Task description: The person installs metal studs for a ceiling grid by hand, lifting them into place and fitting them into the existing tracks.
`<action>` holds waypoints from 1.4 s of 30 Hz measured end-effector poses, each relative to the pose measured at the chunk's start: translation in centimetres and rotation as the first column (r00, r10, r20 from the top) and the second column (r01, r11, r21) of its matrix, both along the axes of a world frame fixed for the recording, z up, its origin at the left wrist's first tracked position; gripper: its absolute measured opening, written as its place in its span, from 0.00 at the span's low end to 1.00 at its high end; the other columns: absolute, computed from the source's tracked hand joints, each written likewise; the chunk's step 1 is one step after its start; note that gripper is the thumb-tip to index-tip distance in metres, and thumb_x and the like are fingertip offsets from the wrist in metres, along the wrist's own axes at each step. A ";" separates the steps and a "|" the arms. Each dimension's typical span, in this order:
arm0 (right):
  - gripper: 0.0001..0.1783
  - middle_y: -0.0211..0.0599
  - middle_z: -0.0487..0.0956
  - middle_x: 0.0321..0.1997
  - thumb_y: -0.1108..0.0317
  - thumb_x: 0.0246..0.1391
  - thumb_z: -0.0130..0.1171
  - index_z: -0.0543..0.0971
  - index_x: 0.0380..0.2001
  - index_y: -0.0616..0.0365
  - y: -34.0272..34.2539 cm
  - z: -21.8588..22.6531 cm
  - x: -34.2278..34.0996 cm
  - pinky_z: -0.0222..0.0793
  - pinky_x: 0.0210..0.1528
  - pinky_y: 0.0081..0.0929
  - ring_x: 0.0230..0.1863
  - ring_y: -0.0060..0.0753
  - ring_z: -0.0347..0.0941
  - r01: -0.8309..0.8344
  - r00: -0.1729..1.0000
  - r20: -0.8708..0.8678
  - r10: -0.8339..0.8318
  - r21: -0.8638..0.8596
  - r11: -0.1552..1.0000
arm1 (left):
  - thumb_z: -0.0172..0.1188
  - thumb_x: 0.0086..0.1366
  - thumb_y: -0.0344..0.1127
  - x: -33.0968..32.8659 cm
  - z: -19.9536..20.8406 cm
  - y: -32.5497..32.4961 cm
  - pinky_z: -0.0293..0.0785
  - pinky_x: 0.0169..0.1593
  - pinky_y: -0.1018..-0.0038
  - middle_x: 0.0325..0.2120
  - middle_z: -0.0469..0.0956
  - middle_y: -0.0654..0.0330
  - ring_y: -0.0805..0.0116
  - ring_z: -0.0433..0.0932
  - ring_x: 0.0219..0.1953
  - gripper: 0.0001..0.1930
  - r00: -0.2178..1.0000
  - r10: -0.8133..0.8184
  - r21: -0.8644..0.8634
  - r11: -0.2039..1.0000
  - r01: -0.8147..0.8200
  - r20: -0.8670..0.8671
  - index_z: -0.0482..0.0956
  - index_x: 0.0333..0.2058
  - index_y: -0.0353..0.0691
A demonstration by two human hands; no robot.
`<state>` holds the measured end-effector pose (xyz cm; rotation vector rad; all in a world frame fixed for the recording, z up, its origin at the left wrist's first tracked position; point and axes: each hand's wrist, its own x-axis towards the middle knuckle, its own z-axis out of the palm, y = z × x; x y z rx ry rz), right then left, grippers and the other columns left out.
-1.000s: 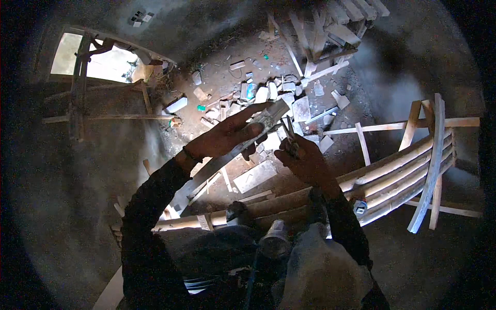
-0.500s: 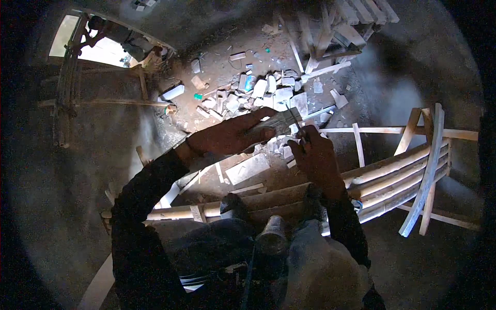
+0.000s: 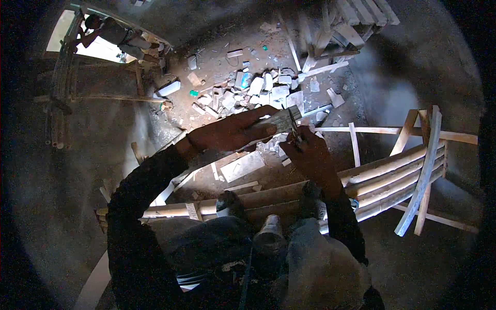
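Observation:
A narrow, flat, greyish wooden strip point(image 3: 282, 121) slants up to the right in front of me, over the rubble below. My left hand point(image 3: 230, 132) is closed around it, the thumb and fingers on either side near its upper end. Close to that end, my right hand point(image 3: 314, 157) pinches a small, thin, dark piece point(image 3: 295, 132) against the strip. Its exact kind is too small and dark to make out. Between my legs is a pale, rounded container point(image 3: 269, 235).
My feet are on a platform of round poles point(image 3: 392, 178), high above a floor strewn with broken blocks point(image 3: 268, 88). Loose planks point(image 3: 421, 181) cross the platform at right. A timber scaffold point(image 3: 351, 31) stands far right. Another person point(image 3: 116, 33) is by the bright opening, far left.
My right hand has drawn slightly left and down beside the strip's end, still pinching the thin piece. My left hand keeps its hold. The view has shifted a little.

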<state>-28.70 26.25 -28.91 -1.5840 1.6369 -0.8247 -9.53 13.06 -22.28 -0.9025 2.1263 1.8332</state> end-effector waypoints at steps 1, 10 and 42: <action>0.15 0.45 0.79 0.29 0.60 0.50 0.66 0.75 0.34 0.58 0.0 0.1 -0.1 0.74 0.33 0.39 0.30 0.45 0.79 0.002 1.000 0.002 -0.002 0.001 1.000 | 0.45 0.70 0.56 -0.2 0.6 0.0 0.74 0.47 0.67 0.47 0.73 0.46 0.58 0.77 0.43 0.29 0.998 0.013 0.104 0.994 -0.019 0.062 0.60 0.61 0.42; 0.14 0.43 0.78 0.25 0.60 0.52 0.64 0.74 0.32 0.59 0.0 -0.1 0.2 0.72 0.31 0.35 0.26 0.38 0.77 -0.020 0.994 0.112 0.004 0.145 0.989 | 0.43 0.70 0.59 0.1 0.1 0.1 0.62 0.61 0.63 0.56 0.67 0.43 0.52 0.68 0.57 0.33 1.000 -0.016 -0.014 1.000 0.016 0.005 0.59 0.62 0.37; 0.16 0.46 0.79 0.23 0.57 0.52 0.64 0.77 0.29 0.61 1.7 -2.9 2.1 0.73 0.29 0.42 0.25 0.50 0.78 0.121 0.992 -0.016 -0.127 -0.209 0.970 | 0.47 0.68 0.59 -0.4 -1.0 0.1 0.72 0.50 0.72 0.50 0.72 0.48 0.63 0.75 0.46 0.35 0.982 -0.094 0.134 0.988 0.073 0.162 0.60 0.63 0.38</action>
